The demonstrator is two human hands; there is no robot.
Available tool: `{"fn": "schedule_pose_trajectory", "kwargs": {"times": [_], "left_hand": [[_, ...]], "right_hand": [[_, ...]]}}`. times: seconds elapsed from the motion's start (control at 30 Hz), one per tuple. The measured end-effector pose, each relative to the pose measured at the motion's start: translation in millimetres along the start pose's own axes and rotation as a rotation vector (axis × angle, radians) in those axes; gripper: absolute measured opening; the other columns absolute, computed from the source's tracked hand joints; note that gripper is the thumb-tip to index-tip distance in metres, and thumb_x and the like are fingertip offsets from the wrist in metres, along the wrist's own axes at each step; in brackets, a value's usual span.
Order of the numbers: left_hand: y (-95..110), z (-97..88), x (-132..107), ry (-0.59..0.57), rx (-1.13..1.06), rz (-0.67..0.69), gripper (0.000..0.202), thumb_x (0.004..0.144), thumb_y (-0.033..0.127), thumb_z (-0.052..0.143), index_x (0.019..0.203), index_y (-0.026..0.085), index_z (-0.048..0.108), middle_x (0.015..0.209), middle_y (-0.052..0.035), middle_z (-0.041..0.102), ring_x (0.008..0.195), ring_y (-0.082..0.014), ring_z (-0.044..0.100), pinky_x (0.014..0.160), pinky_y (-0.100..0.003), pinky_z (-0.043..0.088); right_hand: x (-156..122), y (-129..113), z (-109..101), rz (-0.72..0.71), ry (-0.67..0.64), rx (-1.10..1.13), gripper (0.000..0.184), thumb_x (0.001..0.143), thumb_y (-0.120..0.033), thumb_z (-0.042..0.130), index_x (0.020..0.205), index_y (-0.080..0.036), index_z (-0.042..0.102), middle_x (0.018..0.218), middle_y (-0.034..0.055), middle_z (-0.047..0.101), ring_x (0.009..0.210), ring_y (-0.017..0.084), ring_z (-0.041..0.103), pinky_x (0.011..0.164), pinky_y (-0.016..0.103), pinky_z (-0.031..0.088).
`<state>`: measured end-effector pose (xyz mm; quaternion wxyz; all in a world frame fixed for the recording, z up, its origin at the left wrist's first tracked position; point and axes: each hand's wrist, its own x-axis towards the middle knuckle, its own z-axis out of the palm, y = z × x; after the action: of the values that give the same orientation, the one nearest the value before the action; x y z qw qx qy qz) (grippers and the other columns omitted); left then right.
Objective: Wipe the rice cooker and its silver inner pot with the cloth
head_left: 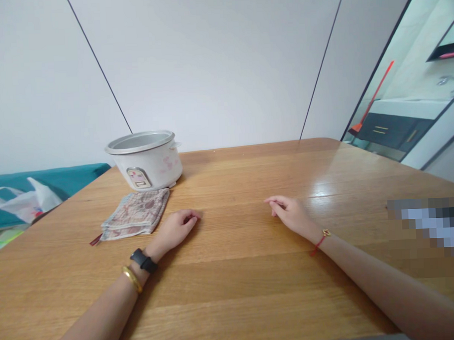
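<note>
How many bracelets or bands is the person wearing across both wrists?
3. A black wristband and a gold bangle sit on the left wrist; a red cord bracelet with a gold charm sits on the right wrist. None appears hidden.

1. Home, dining area.
2. Wooden dining table [242, 174] with rice cooker pot [146, 161] near far edge.
3. Teal sofa [43, 188] off table's left edge.
4. Through doorway, right: dark bathroom vanity [394, 130], red broom [372, 93].

A pixelated blur [429, 231] hiding whatever lies at far right, left forearm [94, 321] cut off by the bottom edge, right forearm [390, 288] running out of frame, rice cooker label [138, 177] too small to read, green scrap [6, 240] cut off at left
</note>
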<state>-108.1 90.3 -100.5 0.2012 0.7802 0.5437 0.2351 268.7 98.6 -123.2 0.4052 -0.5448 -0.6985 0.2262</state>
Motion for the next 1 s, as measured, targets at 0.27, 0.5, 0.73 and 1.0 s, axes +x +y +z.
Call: {"fn": "schedule_pose_trajectory", "kwargs": {"times": [0.27, 0.5, 0.73, 1.0], "left_hand": [[1, -6.8, 0, 0.071, -0.056, -0.047, 0.036, 0.09, 0.045, 0.048, 0.098, 0.02, 0.072, 0.092, -0.0068, 0.075, 0.086, -0.0256, 0.068, 0.082, -0.037, 0.05], [-8, -18.7, 7, 0.379, -0.315, -0.192, 0.036, 0.082, 0.054, 0.054, 0.087, 0.019, 0.061, 0.066, -0.0011, 0.061, 0.056, -0.0178, 0.054, 0.056, -0.03, 0.041], [-9, -15.2, 12, 0.369, -0.47, -0.309, 0.042, 0.071, 0.058, 0.061, 0.084, 0.018, 0.058, 0.064, -0.0007, 0.06, 0.05, -0.015, 0.05, 0.051, -0.028, 0.036], [-11, -13.4, 11, 0.342, -0.419, -0.286, 0.037, 0.072, 0.052, 0.059, 0.085, 0.017, 0.061, 0.063, -0.0011, 0.06, 0.053, -0.0168, 0.052, 0.054, -0.03, 0.039]], "right_hand": [[0, -2, -5, -0.024, 0.02, 0.002, 0.038, 0.09, -0.043, 0.049, 0.099, -0.019, 0.077, 0.066, 0.004, 0.07, 0.061, 0.018, 0.065, 0.062, 0.03, 0.048], [6, 4, -16, 0.035, 0.131, 0.11, 0.041, 0.085, -0.058, 0.06, 0.08, -0.019, 0.071, 0.067, 0.0054, 0.07, 0.064, 0.02, 0.065, 0.064, 0.032, 0.049], [13, 12, -15, 0.183, 0.236, 0.28, 0.05, 0.077, -0.067, 0.063, 0.077, -0.018, 0.069, 0.053, 0.0006, 0.058, 0.049, 0.015, 0.054, 0.05, 0.028, 0.041], [10, 4, -16, 0.141, 0.307, 0.268, 0.048, 0.08, -0.065, 0.062, 0.074, -0.018, 0.07, 0.05, -0.0002, 0.055, 0.047, 0.013, 0.048, 0.048, 0.027, 0.036]]}}
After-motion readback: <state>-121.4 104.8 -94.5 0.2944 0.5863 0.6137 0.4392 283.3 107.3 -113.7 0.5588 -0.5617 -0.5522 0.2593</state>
